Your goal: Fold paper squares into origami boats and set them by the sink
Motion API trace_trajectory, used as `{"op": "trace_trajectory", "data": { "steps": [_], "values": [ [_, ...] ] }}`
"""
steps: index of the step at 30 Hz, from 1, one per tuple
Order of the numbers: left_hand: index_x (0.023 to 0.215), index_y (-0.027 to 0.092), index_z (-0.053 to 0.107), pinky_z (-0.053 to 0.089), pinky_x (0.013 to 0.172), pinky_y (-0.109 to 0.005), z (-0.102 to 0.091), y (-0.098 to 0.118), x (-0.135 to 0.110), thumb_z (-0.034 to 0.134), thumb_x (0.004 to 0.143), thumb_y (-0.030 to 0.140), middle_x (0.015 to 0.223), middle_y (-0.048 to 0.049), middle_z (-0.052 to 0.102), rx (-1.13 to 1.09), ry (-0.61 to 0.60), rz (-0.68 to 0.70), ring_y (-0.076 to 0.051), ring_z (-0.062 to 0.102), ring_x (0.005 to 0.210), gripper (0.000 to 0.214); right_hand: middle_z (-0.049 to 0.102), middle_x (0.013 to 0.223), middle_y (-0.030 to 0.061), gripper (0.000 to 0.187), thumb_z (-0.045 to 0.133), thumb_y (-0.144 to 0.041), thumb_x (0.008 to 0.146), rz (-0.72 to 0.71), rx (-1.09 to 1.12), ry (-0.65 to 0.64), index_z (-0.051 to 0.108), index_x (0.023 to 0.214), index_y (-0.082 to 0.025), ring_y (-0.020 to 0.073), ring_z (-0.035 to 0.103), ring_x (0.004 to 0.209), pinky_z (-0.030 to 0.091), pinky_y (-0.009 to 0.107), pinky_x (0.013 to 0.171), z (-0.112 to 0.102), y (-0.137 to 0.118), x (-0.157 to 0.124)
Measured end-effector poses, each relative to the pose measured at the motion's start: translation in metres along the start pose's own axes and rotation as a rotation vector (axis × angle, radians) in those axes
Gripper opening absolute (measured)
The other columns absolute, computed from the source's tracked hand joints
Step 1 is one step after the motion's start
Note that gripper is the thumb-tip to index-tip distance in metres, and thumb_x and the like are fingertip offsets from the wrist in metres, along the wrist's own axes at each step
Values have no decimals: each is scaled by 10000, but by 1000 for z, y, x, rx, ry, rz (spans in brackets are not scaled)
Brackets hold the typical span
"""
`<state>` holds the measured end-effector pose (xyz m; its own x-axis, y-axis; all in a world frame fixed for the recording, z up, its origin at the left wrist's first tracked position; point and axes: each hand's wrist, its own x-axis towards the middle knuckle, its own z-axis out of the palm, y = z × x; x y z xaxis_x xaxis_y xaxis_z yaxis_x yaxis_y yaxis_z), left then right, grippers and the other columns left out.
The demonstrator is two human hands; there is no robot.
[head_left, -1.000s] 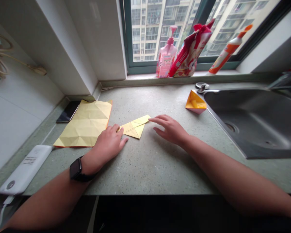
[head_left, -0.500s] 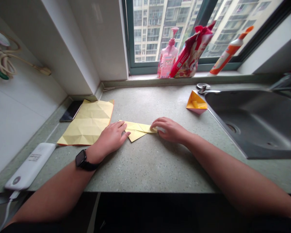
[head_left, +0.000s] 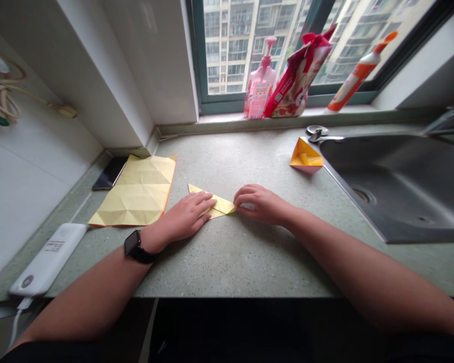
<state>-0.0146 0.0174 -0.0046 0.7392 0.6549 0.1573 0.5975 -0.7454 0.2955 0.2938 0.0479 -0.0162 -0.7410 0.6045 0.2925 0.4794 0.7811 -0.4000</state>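
Observation:
A folded piece of yellow paper (head_left: 223, 204) lies on the counter between my hands, its narrow upper corner pointing up and left. My left hand (head_left: 187, 214) rests flat over its left part, fingers stretched out, hiding some of the folds. At the paper's right tip, my right hand (head_left: 259, 202) pinches the corner between thumb and fingers. Left of my hands lies a larger creased yellow sheet (head_left: 136, 189) with an orange edge. A folded orange paper shape (head_left: 306, 157), open at the top, stands near the sink.
A steel sink (head_left: 401, 186) is set into the counter (head_left: 212, 267) at the right. A black phone (head_left: 108, 174) and a white power bank (head_left: 49, 259) with a cable lie at the left. A pink pump bottle (head_left: 260, 91), a red bag (head_left: 300, 78) and an orange-white bottle (head_left: 357, 78) line the windowsill.
The folded paper has turned so its right end points lower. My left hand has slid right, further over the paper. My right hand has closed on its right tip.

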Motion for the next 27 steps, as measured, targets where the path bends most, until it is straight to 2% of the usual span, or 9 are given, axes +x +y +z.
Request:
{"op": "trace_trajectory", "data": {
  "steps": [4,9,16,21,27],
  "values": [
    [1452,242,667,475,1260,-572,5,7,6,507,1131,245,1554,-152,615,-60,6,102,-323,570,1457,359,781,1079,68,128,672,-229,1018,19,3,13,790,977,-253,232,714,1012,556,401,926,1,-1,0],
    [1524,261,633,452,1281,-595,9,13,9,542,1120,244,1576,-146,605,-112,-7,170,-327,556,1476,414,758,1122,80,98,689,-241,1008,66,-3,11,782,980,-256,246,698,1044,563,424,954,1,-2,1],
    [1507,228,631,508,1242,-537,6,15,9,594,1103,264,1536,-138,641,-163,5,133,-305,598,1428,408,729,1136,84,55,707,-241,1000,125,-36,20,754,976,-256,254,678,1073,560,435,979,3,-1,0],
    [1515,277,652,510,1234,-547,6,14,8,589,1109,268,1537,-127,630,-151,-5,158,-309,599,1422,411,719,1154,102,66,696,-256,1016,149,-41,28,739,967,-247,273,676,1097,560,460,1005,5,-1,0],
    [1481,254,683,510,1232,-545,6,15,7,607,1112,293,1537,-140,628,-116,-8,154,-320,592,1428,379,717,1171,105,34,732,-235,989,191,-42,19,733,958,-249,280,675,1117,566,461,1021,5,-3,1]
  ]
}}
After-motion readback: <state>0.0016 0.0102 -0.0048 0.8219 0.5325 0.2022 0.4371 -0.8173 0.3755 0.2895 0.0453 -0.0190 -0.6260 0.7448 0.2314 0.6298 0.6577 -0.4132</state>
